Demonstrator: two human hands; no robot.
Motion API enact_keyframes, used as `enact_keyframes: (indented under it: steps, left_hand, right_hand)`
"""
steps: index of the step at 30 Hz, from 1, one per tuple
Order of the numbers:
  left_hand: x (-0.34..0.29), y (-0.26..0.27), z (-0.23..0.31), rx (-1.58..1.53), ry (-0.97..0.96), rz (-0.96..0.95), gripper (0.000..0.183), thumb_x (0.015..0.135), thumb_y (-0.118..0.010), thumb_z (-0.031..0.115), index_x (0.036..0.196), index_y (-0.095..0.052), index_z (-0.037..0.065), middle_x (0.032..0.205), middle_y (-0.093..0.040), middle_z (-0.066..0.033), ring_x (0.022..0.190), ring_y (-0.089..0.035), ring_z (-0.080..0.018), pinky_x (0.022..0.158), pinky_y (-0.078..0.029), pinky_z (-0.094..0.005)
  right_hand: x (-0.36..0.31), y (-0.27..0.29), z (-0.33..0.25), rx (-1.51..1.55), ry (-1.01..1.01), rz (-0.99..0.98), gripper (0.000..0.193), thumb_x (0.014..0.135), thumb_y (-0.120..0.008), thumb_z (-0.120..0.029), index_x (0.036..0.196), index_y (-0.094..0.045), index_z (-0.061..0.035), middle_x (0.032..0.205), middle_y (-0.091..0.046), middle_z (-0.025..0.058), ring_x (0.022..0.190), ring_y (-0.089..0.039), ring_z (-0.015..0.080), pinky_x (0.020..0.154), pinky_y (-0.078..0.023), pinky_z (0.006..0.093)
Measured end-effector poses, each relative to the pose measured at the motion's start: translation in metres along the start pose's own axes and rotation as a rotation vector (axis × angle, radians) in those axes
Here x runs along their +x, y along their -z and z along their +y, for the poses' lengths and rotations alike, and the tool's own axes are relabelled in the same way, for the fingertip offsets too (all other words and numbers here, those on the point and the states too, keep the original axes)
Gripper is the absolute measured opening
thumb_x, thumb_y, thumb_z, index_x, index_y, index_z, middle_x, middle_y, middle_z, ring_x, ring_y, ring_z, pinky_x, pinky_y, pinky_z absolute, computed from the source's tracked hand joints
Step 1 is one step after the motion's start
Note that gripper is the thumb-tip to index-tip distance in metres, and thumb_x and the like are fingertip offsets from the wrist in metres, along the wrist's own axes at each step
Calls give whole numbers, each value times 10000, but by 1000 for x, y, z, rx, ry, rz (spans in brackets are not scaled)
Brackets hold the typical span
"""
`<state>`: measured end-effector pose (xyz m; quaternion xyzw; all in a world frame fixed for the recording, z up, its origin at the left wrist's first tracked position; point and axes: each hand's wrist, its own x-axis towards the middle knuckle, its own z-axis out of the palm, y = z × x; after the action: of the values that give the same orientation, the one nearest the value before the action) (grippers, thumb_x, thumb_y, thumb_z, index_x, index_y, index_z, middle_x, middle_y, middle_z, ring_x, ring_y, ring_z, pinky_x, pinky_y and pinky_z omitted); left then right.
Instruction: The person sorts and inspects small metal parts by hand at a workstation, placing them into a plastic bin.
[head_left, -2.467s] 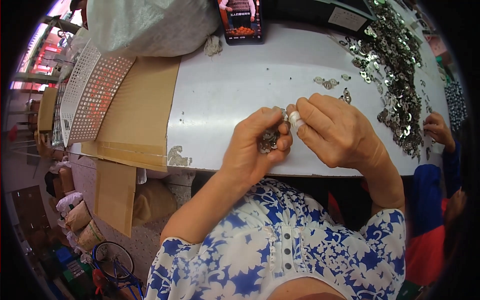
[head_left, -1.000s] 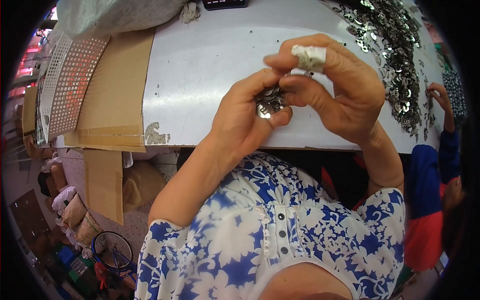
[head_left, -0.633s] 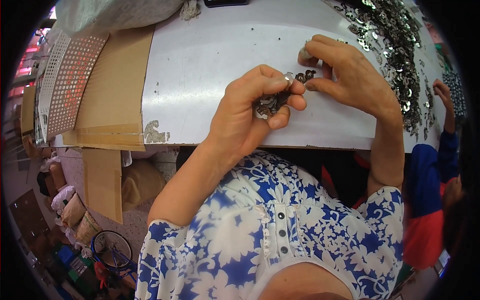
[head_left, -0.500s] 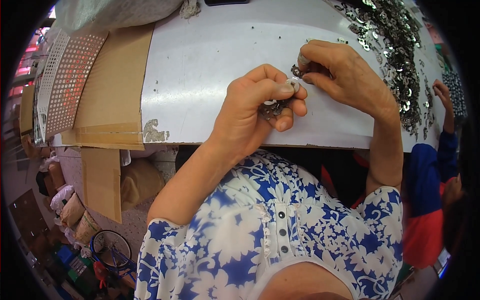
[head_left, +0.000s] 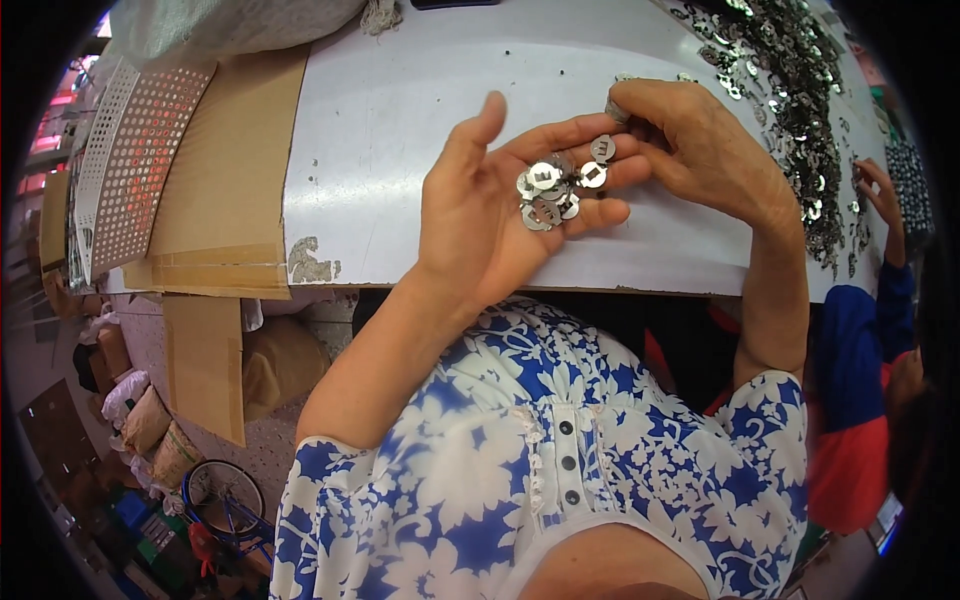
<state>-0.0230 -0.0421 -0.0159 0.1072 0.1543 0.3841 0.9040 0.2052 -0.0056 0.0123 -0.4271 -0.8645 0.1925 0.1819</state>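
Note:
My left hand is turned palm up over the table, with thumb and fingers spread. Several small shiny metal discs with cut-out slots lie in a loose cluster on its palm and fingers. Beside its fingertips, my right hand is closed, thumb and fingers bent together. A greyish covering or piece shows at its index fingertip; whatever the fingers hold is hidden.
A long heap of similar metal pieces covers the right of the white table. Cardboard, a perforated white panel and a pale sack are at the left. A co-worker's hand is at far right.
My left hand has opened from a closed grip, so the discs now show on its palm. My right hand stays close by; the dark pieces at its fingertips no longer show.

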Motion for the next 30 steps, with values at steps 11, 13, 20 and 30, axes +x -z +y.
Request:
enact_keyframes:
  steps: [11, 13, 20, 30]
  left_hand:
    - [1, -5, -2, -71, -23, 73, 890, 1035, -355, 626, 1388, -459, -184, 1430, -476, -384, 1387, -462, -490, 1187, -373, -579]
    - [1, -5, -2, -82, -25, 62, 891, 1035, -354, 631, 1405, -444, -175, 1430, -487, -371, 1383, -474, -476, 1198, -353, -583]
    - [0, 5, 1, -150, 5, -36, 879, 1042, -331, 641, 1384, -446, -161, 1345, -568, -271, 1295, -567, -342, 1143, -438, -488]
    - [3, 11, 0, -230, 33, -179, 875, 1049, -313, 632, 1400, -432, -161, 1312, -580, -233, 1254, -577, -293, 1111, -444, -427]
  right_hand:
    - [0, 4, 0, 64, -52, 96, 136, 838, -707, -47, 879, -601, 26, 756, -636, 146, 650, -646, 257, 609, -506, 353]
    - [3, 6, -9, 109, -42, 159, 116, 854, -695, 7, 938, -617, 25, 789, -630, 113, 664, -623, 193, 600, -489, 308]
    - [9, -7, -36, 242, 167, 131, 171, 786, -749, 2, 894, -615, 7, 833, -614, 96, 666, -645, 233, 581, -503, 325]
    - [9, -13, -40, 126, 168, 139, 130, 811, -731, -33, 886, -628, -11, 789, -607, 79, 691, -645, 250, 606, -511, 351]
